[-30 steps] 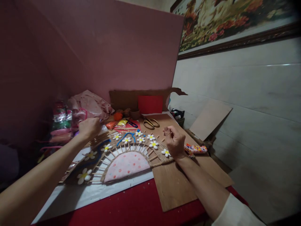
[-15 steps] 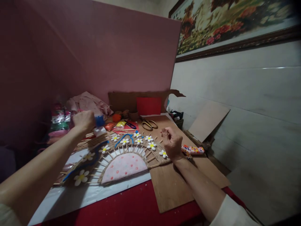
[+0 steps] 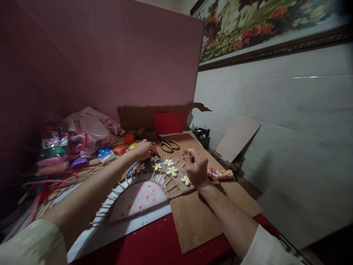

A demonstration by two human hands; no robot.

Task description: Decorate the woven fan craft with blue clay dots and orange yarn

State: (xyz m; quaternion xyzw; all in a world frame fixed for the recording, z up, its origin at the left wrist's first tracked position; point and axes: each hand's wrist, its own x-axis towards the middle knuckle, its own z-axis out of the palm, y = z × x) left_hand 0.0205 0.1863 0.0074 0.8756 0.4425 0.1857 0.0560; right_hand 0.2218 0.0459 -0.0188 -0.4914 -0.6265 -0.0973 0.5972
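Note:
A half-round craft piece has a pink dotted fabric centre (image 3: 143, 200), thin wooden sticks (image 3: 172, 187) fanning outward, and an arch of twine (image 3: 179, 175). White clay flowers (image 3: 172, 171) with yellow centres and a blue clay strip (image 3: 132, 167) decorate the arch. My left hand (image 3: 145, 149) is over the top of the arch, fingers bent downward and close together by the blue clay; their tips are partly hidden. My right hand (image 3: 195, 167) is closed, thumb against curled fingers, above the arch's right side; anything inside it is hidden.
Gold-handled scissors (image 3: 168, 145) lie behind the arch on brown board (image 3: 198, 221). At the left are clay packets (image 3: 79, 162), bundled sticks and a pink cloth (image 3: 91, 127). A floral-patterned roll (image 3: 222, 173) lies right of my right hand. Red cloth (image 3: 146, 246) covers the front.
My left hand has moved right, from beside the blue clay packet to the top of the arch. My right hand stays closed over the arch's right side. The view has turned slightly.

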